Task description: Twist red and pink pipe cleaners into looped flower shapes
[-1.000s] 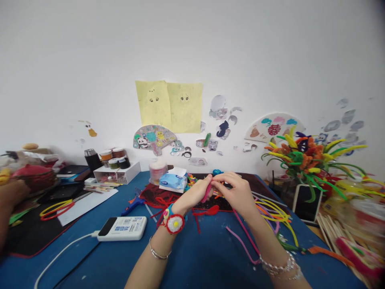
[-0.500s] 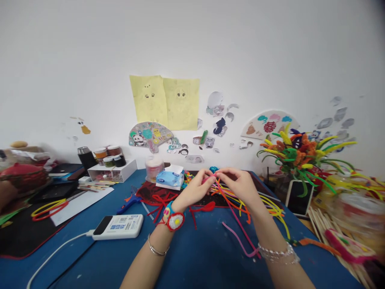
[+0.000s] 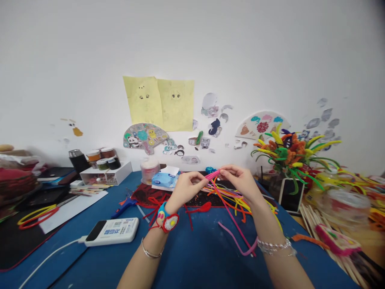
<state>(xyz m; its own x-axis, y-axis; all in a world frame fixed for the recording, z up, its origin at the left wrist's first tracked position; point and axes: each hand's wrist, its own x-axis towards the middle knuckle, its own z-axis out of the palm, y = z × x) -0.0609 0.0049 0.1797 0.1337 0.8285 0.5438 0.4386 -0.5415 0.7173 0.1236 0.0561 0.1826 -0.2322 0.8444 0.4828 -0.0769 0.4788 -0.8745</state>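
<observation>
Pipe cleaners (image 3: 214, 174) between both hands (image 3: 187, 188)

Left hand (image 3: 189, 186) and right hand (image 3: 240, 182) pinch a pink strand (image 3: 213, 175) between them.
From there, a tissue pack (image 3: 165, 179) sits at nine o'clock, a power bank (image 3: 116, 231) at eight, a lilac strand (image 3: 246, 253) at five; the pink looks doubled, though partly hidden.

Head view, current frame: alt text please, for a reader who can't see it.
A person's left hand and right hand pinch pink craft strands between them above a blue table. Loose colored strands lie beyond, with a white corded device at left and a bright craft bouquet at right.
</observation>
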